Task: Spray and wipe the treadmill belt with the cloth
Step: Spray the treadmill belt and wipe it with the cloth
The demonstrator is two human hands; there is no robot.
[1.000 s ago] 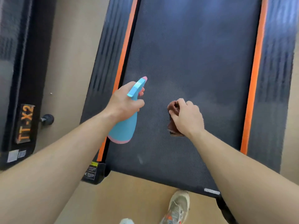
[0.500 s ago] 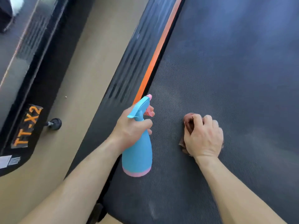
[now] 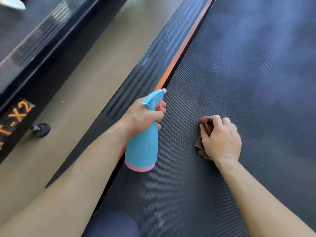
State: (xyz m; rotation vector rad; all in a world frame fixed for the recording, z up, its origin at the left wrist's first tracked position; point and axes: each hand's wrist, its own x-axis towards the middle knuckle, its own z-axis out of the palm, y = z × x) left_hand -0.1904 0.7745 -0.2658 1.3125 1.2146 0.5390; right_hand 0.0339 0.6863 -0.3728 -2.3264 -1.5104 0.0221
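The dark textured treadmill belt [image 3: 248,82] fills the right half of the view. My left hand [image 3: 142,117] grips the neck of a blue spray bottle [image 3: 142,147] with a pink base, fingers on its pink trigger, nozzle pointing up the belt beside the orange stripe. My right hand [image 3: 220,137] holds a bunched brown cloth [image 3: 204,129] and presses it down on the belt, right of the bottle. Most of the cloth is hidden under my fingers.
An orange stripe [image 3: 181,57] and a ribbed black side rail [image 3: 153,53] border the belt on the left. A strip of tan floor [image 3: 95,69] separates it from a second treadmill [image 3: 25,53] with a small wheel [image 3: 41,130]. My knee [image 3: 112,226] shows at the bottom.
The view has closed in and tilted, so the belt's rear edge and my shoe have left the frame. Both hands keep their holds, the cloth staying on the belt.
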